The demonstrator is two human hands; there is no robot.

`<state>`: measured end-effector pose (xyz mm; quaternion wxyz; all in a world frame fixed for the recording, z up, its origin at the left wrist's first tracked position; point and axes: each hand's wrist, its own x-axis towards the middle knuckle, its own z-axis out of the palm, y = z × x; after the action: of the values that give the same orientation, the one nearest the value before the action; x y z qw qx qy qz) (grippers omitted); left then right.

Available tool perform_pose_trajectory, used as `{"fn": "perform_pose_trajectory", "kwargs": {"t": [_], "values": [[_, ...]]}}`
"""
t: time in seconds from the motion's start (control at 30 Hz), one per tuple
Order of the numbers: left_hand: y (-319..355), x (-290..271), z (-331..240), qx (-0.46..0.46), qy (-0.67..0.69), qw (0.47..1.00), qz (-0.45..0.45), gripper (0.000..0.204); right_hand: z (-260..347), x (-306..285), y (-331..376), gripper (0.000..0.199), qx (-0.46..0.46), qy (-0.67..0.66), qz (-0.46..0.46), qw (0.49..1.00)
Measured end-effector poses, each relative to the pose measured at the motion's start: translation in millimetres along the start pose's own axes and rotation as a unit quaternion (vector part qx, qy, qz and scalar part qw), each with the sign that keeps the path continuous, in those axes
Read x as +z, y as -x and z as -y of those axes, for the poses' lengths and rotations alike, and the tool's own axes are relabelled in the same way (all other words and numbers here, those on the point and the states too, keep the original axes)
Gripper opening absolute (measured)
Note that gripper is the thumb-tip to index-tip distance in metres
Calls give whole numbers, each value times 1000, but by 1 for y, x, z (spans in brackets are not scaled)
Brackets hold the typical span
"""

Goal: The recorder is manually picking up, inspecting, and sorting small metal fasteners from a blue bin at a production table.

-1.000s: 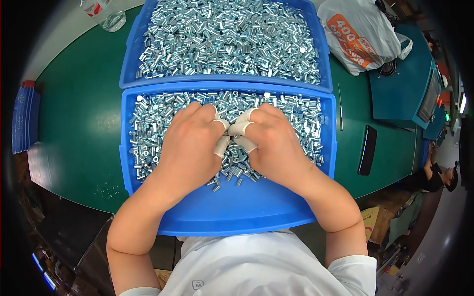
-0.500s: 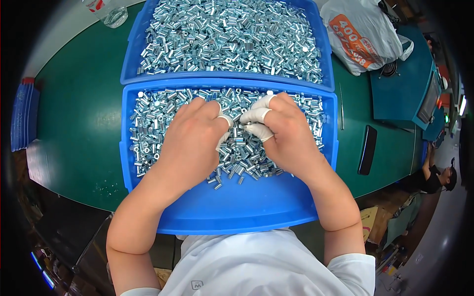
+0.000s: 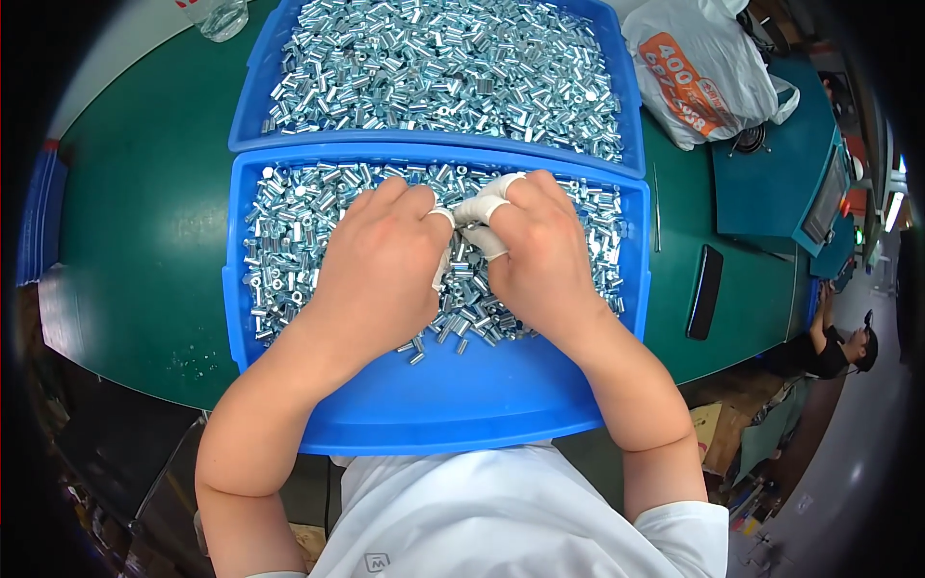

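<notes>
The near blue tray (image 3: 453, 409) holds a heap of short silvery metal sleeves (image 3: 289, 231), some showing a hole at the end. Over the middle of that heap are both my hands, with white covers on several fingers. My left hand (image 3: 381, 260) is closed, its fingers curled down and its fingertips mostly hidden behind the back of the hand. My right hand (image 3: 535, 250) pinches with covered thumb and fingers, right against the left fingertips. Whatever lies between the fingers of either hand is too small and hidden to name.
Behind stands a second blue tray (image 3: 631, 116), full of the same sleeves. On the green table (image 3: 145, 222) to the right lie a phone (image 3: 705, 292), a thin rod (image 3: 657, 207) and a white plastic bag (image 3: 674, 77). A clear bottle (image 3: 222, 19) is at back left; another person (image 3: 819, 347) sits far right.
My right hand has moved left, so its fingertips now meet those of my left hand. The whole view has shifted slightly.
</notes>
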<state>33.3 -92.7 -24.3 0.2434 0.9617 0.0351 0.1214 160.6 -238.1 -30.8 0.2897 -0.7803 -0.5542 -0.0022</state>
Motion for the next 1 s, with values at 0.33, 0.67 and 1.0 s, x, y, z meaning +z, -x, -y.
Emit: {"fn": "perform_pose_trajectory", "kwargs": {"t": [0.33, 0.67, 1.0], "values": [[2, -17, -4, -59, 224, 972, -34, 11, 4, -24, 1, 19, 88, -279, 38, 955], [2, -30, -13, -184, 473, 861, -28, 8, 8, -26, 0, 22, 239, -552, 74, 795], [7, -14, -17, -99, 323, 941, -37, 15, 13, -21, 15, 23, 259, -532, 58, 804]]}}
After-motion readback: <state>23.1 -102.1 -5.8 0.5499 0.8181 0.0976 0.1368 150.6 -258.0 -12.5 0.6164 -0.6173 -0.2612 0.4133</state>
